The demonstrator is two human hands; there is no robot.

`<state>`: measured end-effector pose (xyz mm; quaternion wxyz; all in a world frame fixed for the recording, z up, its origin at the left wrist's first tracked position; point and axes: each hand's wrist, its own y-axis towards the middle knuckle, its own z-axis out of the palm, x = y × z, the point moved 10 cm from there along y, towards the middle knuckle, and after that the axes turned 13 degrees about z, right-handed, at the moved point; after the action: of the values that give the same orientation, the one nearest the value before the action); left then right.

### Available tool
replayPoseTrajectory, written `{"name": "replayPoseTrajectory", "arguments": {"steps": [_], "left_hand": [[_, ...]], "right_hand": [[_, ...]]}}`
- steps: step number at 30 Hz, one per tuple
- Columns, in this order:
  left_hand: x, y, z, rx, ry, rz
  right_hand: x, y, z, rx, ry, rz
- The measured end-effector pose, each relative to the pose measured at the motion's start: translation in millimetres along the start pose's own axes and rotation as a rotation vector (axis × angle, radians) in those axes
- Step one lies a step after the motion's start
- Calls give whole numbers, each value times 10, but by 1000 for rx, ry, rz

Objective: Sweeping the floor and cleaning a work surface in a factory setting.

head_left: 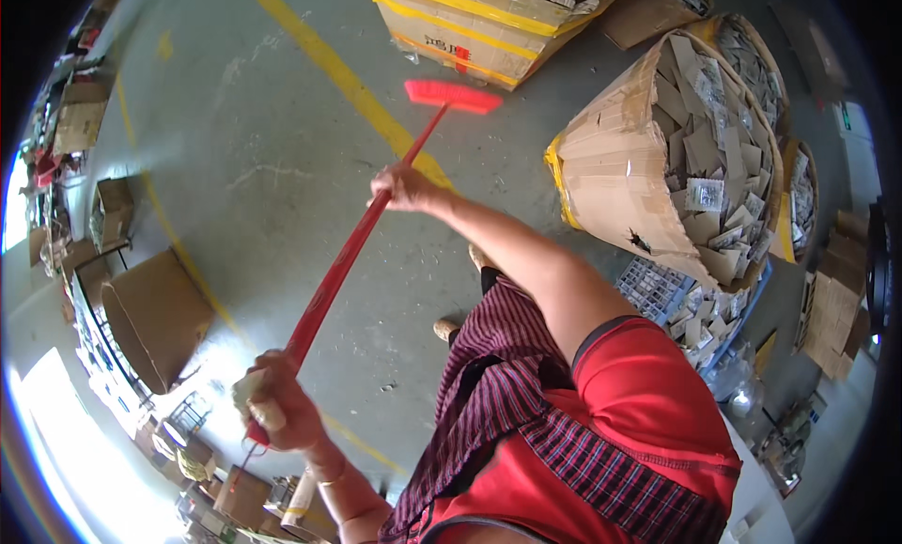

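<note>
A red broom point(336, 273) slants across the view, its long handle running from the lower left up to a bristle head point(453, 97) on the floor. My left hand point(285, 405) is wrapped around the handle near its top end, with something pale over part of the fingers. Farther down the shaft, my right hand point(404, 187) grips it with the arm stretched forward. Small bits of debris lie scattered on the grey floor point(272, 168) around the broom. The head rests just short of a large taped cardboard box point(460, 37).
On the right, a big cardboard bin point(611, 149) overflows with cardboard scraps, with more full bins behind it. A blue crate point(653, 286) of scraps sits beside it. Yellow lines point(329, 65) cross the floor. To the left stand a brown box point(155, 318) and cluttered shelving.
</note>
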<state>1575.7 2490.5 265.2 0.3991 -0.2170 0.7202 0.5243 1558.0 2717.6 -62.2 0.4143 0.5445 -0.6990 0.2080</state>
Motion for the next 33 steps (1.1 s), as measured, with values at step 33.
{"name": "replayPoseTrajectory", "arguments": {"steps": [33], "left_hand": [[-570,-214,-1602,-310,-321,-293]], "right_hand": [[1374,-1449,1000,265,109,196]]}}
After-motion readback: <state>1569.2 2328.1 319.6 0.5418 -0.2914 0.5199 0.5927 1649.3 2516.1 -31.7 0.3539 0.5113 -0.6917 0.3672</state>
